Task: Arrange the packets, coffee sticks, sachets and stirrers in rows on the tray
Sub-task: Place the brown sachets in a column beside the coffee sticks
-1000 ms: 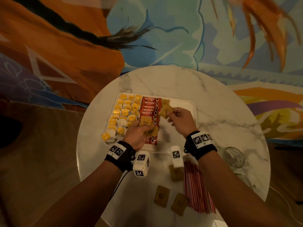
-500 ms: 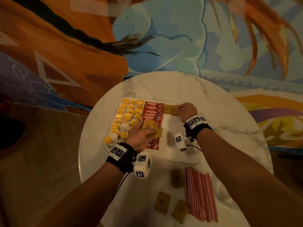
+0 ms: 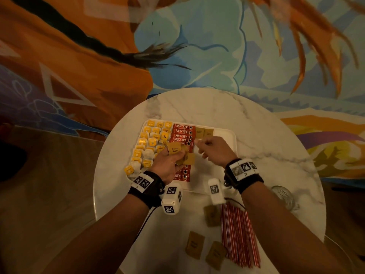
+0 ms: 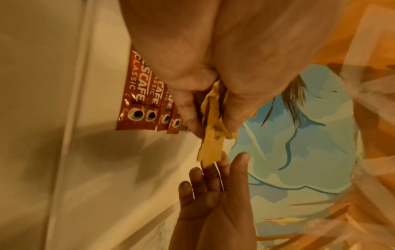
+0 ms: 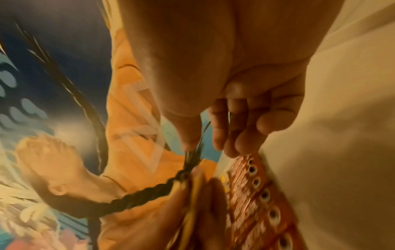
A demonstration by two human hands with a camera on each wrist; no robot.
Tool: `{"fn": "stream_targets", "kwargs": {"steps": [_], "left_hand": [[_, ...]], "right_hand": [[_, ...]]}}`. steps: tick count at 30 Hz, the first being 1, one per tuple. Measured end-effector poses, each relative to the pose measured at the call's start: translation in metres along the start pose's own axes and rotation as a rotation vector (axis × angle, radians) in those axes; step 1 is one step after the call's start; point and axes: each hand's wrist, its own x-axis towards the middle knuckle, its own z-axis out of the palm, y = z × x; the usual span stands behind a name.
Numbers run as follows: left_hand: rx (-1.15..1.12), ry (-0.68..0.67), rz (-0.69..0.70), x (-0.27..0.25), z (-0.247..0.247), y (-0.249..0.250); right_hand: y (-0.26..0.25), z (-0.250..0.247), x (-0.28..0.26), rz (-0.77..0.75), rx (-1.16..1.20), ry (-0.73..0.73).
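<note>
A round marble bench point(image 3: 256, 135) before a painted mural. The left hand point(image 3: 167, 163) clamps a fan of brown sugar sachets point(image 3: 178, 153) above the tray point(image 3: 225, 139); the right hand point(image 3: 213, 151), fingers loosely curled and empty, reaches in. A loose grip could spill sachets onto the coffee sticks point(image 3: 182, 133).

The left hand point(image 3: 167, 165) covers the middle of the coffee stick row point(image 3: 182, 135); only the sticks at either end of the row show. The count of brown sugar sachets point(image 3: 174, 149) gripped in that hand cannot be determined, as they overlap. Print on the two sachets on the tray point(image 3: 204, 132) is too small to read. The right wrist view is motion-blurred: whether the right hand point(image 3: 213, 153) holds anything between its fingertips point(image 5: 220, 142) cannot be told. The glass point(image 3: 284, 196) at the table edge is dim and indistinct
</note>
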Motion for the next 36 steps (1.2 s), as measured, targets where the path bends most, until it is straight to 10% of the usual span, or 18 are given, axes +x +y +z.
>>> {"fn": "stream_targets", "kwargs": {"steps": [13, 25, 36], "left_hand": [[-0.058, 0.052, -0.012, -0.004, 0.001, 0.003], [-0.179, 0.021, -0.051, -0.001, -0.007, 0.016], [-0.185, 0.017, -0.059, 0.001, -0.013, 0.014]], "right_hand": [[0.016, 0.012, -0.039, -0.005, 0.177, -0.097], [0.024, 0.002, 0.007, 0.200, 0.187, 0.280], [0.016, 0.028, 0.026, 0.354, 0.217, 0.296]]}}
